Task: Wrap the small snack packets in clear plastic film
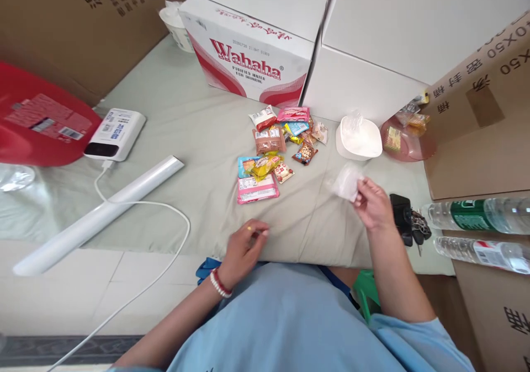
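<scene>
My right hand (375, 203) pinches a crumpled, translucent thin plastic bag (346, 182) and holds it above the cloth, just in front of a white plastic bowl (358, 140). My left hand (245, 250) is near the table's front edge, its fingers curled and the thumb tip close against the index finger, with nothing visible in them. Beyond it, small packaged snacks lie in a loose group. Among them are a pink packet (258, 189), a yellow packet (267, 165), a brown packet (269, 140) and a brown cookie packet (305, 153).
A pinkish transparent bowl (408, 140) with snacks stands right of the white bowl. Black keys (408, 220) and two plastic bottles (476, 216) lie at the right. A Wahaha carton (248, 57) stands behind. A white tube (99, 214), cable and white device (116, 134) occupy the left.
</scene>
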`<state>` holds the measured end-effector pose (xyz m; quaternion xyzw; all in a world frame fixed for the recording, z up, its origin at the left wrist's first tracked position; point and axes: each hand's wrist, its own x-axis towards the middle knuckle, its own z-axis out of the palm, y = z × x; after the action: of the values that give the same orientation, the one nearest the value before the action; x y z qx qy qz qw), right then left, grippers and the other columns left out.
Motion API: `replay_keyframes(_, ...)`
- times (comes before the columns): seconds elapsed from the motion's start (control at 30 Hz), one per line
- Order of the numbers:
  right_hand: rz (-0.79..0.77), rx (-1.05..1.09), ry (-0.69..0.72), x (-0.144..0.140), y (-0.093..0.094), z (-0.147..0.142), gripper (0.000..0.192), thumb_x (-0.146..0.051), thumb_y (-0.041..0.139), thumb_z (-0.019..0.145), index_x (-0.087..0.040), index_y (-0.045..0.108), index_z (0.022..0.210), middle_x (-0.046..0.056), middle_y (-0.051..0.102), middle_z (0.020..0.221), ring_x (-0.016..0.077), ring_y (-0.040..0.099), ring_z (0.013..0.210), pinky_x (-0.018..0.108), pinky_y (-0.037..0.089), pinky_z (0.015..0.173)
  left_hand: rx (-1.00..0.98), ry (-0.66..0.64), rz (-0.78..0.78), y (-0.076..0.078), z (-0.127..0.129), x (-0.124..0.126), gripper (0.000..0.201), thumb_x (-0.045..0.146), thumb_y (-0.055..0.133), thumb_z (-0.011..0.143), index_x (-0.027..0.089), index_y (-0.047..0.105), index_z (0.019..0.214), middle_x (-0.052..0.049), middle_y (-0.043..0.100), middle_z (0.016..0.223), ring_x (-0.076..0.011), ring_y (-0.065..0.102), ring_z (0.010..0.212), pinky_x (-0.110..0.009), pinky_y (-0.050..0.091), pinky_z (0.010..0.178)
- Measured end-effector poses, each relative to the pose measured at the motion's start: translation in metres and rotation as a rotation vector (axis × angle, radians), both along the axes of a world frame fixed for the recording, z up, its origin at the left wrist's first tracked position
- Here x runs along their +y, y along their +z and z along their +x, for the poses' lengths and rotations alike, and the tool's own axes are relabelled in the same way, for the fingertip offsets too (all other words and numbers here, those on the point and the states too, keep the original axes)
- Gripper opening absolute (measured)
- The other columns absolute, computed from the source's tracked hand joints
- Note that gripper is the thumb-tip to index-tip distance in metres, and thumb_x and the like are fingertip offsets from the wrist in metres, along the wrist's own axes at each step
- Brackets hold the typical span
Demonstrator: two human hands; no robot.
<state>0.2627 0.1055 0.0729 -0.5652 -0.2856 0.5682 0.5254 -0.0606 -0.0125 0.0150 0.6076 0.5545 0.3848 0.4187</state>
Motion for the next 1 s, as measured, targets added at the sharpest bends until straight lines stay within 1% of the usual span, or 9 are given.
replay_keyframes(0.17, -0.146, 0.124, 0.113, -0.065, -0.028, -0.053, 0.04, -0.045, 0.093, 0.064, -0.02, 0.068, 0.082, -0.007, 0.047, 0.061, 0.0043, 0.036, 0.049, 0.017, 0.032, 0.044, -0.632, -0.11, -0.554, 0.021, 0.047, 0.022, 0.055, 0.066, 0.062, 0.09, 0.021, 0.064, 0.122, -0.01, 0.065, 0.118, -0.0191, 0.069, 0.088, -0.029, 0.053, 0.063)
replay_keyframes(0.23, -0.144, 0.109, 0.162, -0.075, -0.035, -0.06, 0.039, -0.048, 0.091, 0.067, -0.02, 0.069, 0.082, -0.007, 0.046, 0.059, 0.0053, 0.037, 0.05, 0.019, 0.032, 0.046, -0.794, -0.104, -0.703, 0.023, 0.058, 0.025, 0.057, 0.068, 0.07, 0.082, 0.021, 0.065, 0.115, -0.008, 0.066, 0.111, -0.0162, 0.068, 0.079, -0.025, 0.048, 0.057)
replay_keyframes(0.3, -0.108, 0.042, 0.22, -0.08, -0.039, -0.06, 0.037, -0.049, 0.088, 0.071, -0.02, 0.071, 0.083, -0.006, 0.05, 0.062, 0.0065, 0.04, 0.052, 0.021, 0.035, 0.049, -0.825, -0.096, -0.746, 0.021, 0.064, 0.026, 0.049, 0.06, 0.081, 0.075, 0.018, 0.065, 0.097, -0.003, 0.067, 0.089, -0.012, 0.063, 0.067, -0.022, 0.042, 0.054)
replay_keyframes(0.43, -0.002, -0.146, 0.213, -0.083, -0.039, -0.046, 0.037, -0.047, 0.084, 0.076, -0.022, 0.073, 0.099, 0.001, 0.067, 0.091, 0.0091, 0.052, 0.064, 0.024, 0.046, 0.06, -0.643, -0.038, -0.553, 0.014, 0.061, 0.023, 0.035, 0.049, 0.077, 0.08, 0.018, 0.061, 0.084, 0.0, 0.064, 0.065, -0.0107, 0.056, 0.059, -0.023, 0.043, 0.058)
replay_keyframes(0.53, -0.015, -0.134, 0.183, -0.086, -0.032, -0.042, 0.039, -0.055, 0.076, 0.082, -0.024, 0.069, 0.104, 0.003, 0.067, 0.099, 0.0111, 0.057, 0.07, 0.024, 0.049, 0.06, -0.417, -0.004, -0.297, 0.012, 0.056, 0.019, 0.024, 0.043, 0.069, 0.088, 0.019, 0.064, 0.085, -0.002, 0.065, 0.073, -0.0135, 0.059, 0.065, -0.027, 0.047, 0.064)
replay_keyframes(0.7, -0.088, -0.036, 0.371, -0.091, -0.026, -0.063, 0.054, -0.05, 0.088, 0.071, -0.024, 0.066, 0.114, 0.004, 0.07, 0.098, 0.0163, 0.063, 0.083, 0.025, 0.053, 0.061, -0.153, -0.09, 0.031, 0.015, 0.054, 0.009, 0.013, 0.029, 0.062, 0.092, 0.02, 0.068, 0.084, -0.004, 0.064, 0.087, -0.0139, 0.059, 0.073, -0.028, 0.048, 0.069)
replay_keyframes(0.83, -0.057, -0.032, 0.295, -0.094, -0.032, -0.071, 0.037, -0.043, 0.09, 0.068, -0.02, 0.07, 0.09, -0.002, 0.062, 0.074, 0.0102, 0.053, 0.065, 0.023, 0.047, 0.059, -0.223, -0.017, -0.021, 0.011, 0.05, 0.004, 0.012, 0.031, 0.065, 0.091, 0.02, 0.067, 0.086, -0.004, 0.064, 0.089, -0.015, 0.059, 0.076, -0.029, 0.047, 0.07)
replay_keyframes(0.93, -0.072, 0.029, 0.265, -0.098, -0.032, -0.063, 0.034, -0.041, 0.09, 0.068, -0.02, 0.07, 0.084, -0.004, 0.059, 0.073, 0.0074, 0.049, 0.06, 0.022, 0.044, 0.058, -0.378, 0.057, -0.173, 0.004, 0.043, 0.004, 0.016, 0.035, 0.066, 0.091, 0.02, 0.063, 0.087, -0.002, 0.063, 0.082, -0.0158, 0.059, 0.074, -0.029, 0.048, 0.071)
replay_keyframes(1.0, -0.09, 0.044, 0.268, -0.102, -0.031, -0.059, 0.033, -0.043, 0.09, 0.07, -0.02, 0.07, 0.085, -0.003, 0.059, 0.074, 0.0076, 0.049, 0.061, 0.022, 0.042, 0.057, -0.396, 0.07, -0.176, 0.0, 0.04, 0.003, 0.016, 0.035, 0.067, 0.09, 0.02, 0.062, 0.086, -0.002, 0.063, 0.084, -0.016, 0.059, 0.076, -0.03, 0.048, 0.073)
